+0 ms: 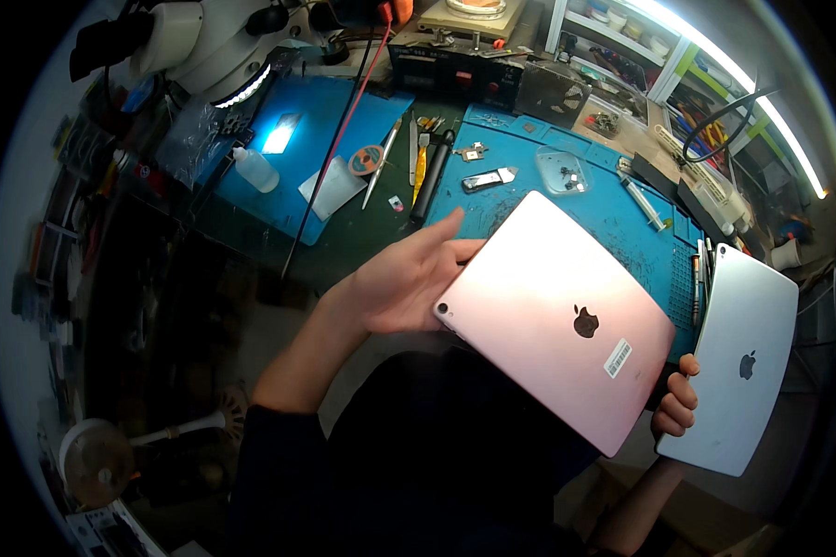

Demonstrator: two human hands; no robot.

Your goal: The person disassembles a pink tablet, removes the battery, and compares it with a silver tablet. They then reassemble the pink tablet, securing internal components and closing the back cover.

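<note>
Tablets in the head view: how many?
2: pink tablet, centre, partly covering the left hand; silver tablet, far right, in the right hand. More may be hidden in the dark areas.

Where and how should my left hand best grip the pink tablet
Probably take the pink tablet by its short upper-left edge, coming from the left, thumb over the back, fingers beneath. It's thin and flat, suiting a pinch, and that edge faces your left hand, whose thumb is raised clear.

A pink tablet [548, 325] partly hides the left hand [398, 283]; the microscope [178, 35] is cropped above.
</note>
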